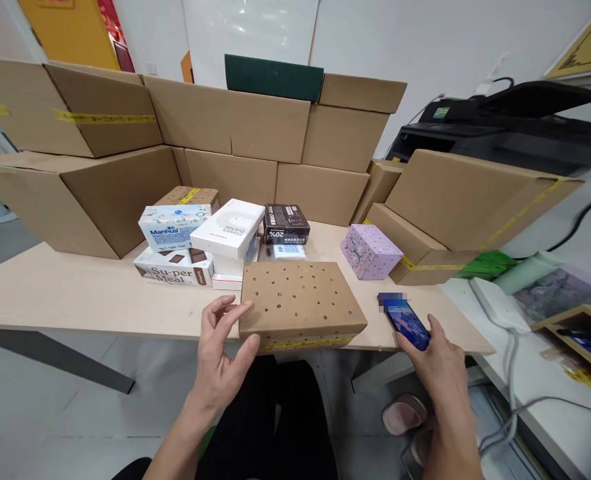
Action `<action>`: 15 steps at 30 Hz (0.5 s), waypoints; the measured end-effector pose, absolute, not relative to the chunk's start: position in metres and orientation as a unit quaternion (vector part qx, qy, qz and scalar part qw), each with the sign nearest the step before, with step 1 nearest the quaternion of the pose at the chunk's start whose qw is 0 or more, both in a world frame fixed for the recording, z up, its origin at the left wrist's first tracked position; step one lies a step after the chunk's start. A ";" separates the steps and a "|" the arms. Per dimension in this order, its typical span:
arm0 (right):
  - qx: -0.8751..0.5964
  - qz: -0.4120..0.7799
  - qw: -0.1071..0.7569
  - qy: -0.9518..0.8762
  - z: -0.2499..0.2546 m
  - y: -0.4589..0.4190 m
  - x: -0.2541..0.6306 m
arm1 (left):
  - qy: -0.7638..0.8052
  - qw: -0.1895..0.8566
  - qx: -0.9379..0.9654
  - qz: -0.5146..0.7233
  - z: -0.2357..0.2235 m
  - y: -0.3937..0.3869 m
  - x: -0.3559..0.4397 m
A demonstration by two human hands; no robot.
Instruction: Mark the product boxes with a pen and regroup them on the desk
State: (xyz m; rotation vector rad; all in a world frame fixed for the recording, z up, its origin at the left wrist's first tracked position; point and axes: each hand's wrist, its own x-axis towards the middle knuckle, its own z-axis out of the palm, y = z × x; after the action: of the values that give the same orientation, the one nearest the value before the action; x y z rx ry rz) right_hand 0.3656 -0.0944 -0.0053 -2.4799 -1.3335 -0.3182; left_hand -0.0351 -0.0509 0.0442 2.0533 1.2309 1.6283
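My left hand [225, 350] is at the left front corner of a brown cardboard box [300, 293] dotted with small dark rings, its thumb and fingers spread apart. Yellow tape runs along the box's front side, near the table's front edge. To the right, my right hand [438, 360] has its thumb and fingers at the two edges of a smartphone [411, 327], gripping its near end. The phone lies slanted at the table edge with its screen lit. Behind it is a purple patterned box [370, 252].
A stack holds a Manhua pack [170, 227], a Su-per Meal box [172, 270] and a white power bank box [230, 227]. Beside them is a dark box [286, 223]. Large cardboard boxes [205, 120] wall the table's back and sides. A black printer [500, 133] stands at right.
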 end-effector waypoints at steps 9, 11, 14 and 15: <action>-0.878 -0.054 0.114 -0.463 -0.013 -0.083 0.384 | 0.493 0.219 0.768 0.345 0.050 -0.049 -0.054; -0.871 -0.055 0.138 -0.469 -0.003 -0.075 0.380 | 0.510 0.226 0.767 0.316 0.048 -0.050 -0.055; -0.839 -0.083 0.253 -0.474 0.020 -0.044 0.370 | 0.513 0.222 0.764 0.323 0.042 -0.050 -0.053; -0.821 -0.084 0.301 -0.478 0.028 -0.030 0.368 | 0.507 0.219 0.764 0.333 0.040 -0.050 -0.053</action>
State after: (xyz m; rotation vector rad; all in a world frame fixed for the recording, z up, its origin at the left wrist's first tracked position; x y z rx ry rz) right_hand 0.3676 -0.0298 0.0278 -2.1782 -1.2685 -0.2239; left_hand -0.0530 -0.0500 0.0401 2.1150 1.4035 0.9221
